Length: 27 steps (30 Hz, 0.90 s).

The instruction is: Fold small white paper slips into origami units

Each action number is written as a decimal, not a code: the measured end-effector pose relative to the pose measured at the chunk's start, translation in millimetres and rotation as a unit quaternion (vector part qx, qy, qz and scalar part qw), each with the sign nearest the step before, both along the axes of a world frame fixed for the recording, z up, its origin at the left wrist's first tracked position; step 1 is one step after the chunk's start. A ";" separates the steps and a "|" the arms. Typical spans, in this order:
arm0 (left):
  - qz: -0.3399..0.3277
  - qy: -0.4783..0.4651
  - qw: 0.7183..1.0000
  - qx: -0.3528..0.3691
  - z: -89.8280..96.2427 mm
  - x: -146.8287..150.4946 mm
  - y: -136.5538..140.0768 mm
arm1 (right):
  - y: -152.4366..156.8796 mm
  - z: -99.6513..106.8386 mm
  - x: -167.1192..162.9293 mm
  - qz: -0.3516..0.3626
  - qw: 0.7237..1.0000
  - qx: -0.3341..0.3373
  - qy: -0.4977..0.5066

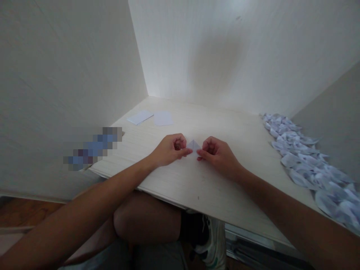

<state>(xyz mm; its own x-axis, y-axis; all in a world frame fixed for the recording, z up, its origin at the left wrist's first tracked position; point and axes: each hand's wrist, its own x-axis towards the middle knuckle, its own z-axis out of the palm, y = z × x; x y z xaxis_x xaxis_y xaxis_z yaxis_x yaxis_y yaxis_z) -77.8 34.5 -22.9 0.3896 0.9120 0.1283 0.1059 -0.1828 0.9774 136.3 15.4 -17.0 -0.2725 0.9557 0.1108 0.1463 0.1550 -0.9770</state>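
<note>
Paper (193,144) is peaking between the left hand (172,149) and right hand (221,154), each grip pinching one lower corner.

A bluish item (95,148) is pixelated, the paper heap (300,155) cropped at right.

Access: bare tabletop (180,180) btwn R hand (218,153) & paper pile (298,153); also beyond L hand (170,150) & R hand, up to rear wall (174,56). Obstr.: pile along R side; L wall (70,75); white sheets (163,118), far L.
</note>
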 end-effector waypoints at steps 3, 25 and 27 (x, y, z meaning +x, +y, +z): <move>-0.014 -0.022 0.999 -0.019 -0.8 -2.9 2.9 | 3.7 1.1 2.1 0.025 0.999 -0.022 0.027; -0.015 0.066 0.991 0.112 8.0 -5.3 -9.3 | 4.4 0.1 10.4 0.065 0.998 0.003 -0.001; -0.015 0.061 0.989 0.130 8.7 -4.6 -10.0 | 4.0 -1.4 10.8 0.062 0.998 0.017 -0.008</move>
